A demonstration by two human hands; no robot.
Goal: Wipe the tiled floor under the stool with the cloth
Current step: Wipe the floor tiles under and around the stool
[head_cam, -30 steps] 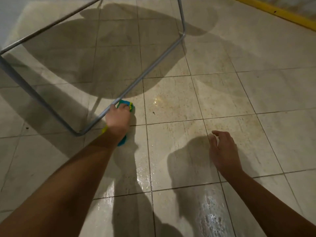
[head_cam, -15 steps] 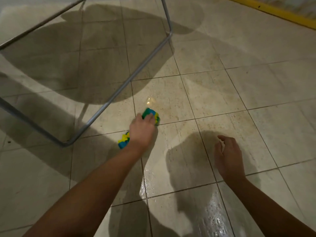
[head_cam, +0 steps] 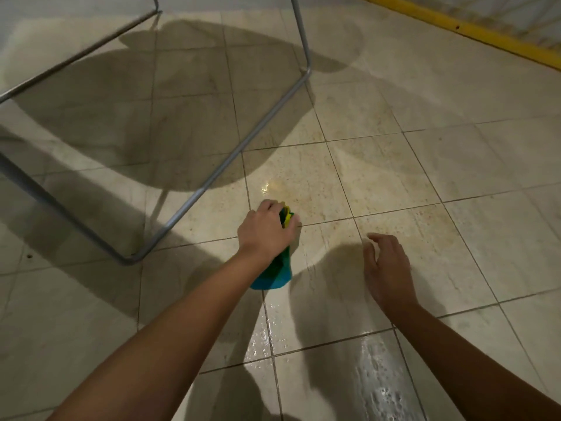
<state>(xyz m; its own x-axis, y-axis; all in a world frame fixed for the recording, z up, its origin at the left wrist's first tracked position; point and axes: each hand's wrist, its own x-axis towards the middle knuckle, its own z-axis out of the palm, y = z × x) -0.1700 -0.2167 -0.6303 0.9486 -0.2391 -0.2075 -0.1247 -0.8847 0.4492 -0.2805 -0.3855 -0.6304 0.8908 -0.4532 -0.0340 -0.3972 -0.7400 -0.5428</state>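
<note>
Since half a second ago the left hand [head_cam: 267, 232] has drawn farther right of the grey metal-tube stool frame [head_cam: 212, 174]. It now grips the teal-and-yellow cloth [head_cam: 274, 273] bunched in curled fingers, its teal tail trailing wristward above the wet beige tiled floor [head_cam: 394, 165]. The right hand [head_cam: 388, 268] hovers nearby, loosely spread and holding nothing.

Dim overhead light, hard shadows, wet-tile glare.

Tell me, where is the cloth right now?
In the head view the cloth is near the middle, gripped by the left hand over the tiled floor, just right of the stool frame and left of the right hand.
</note>
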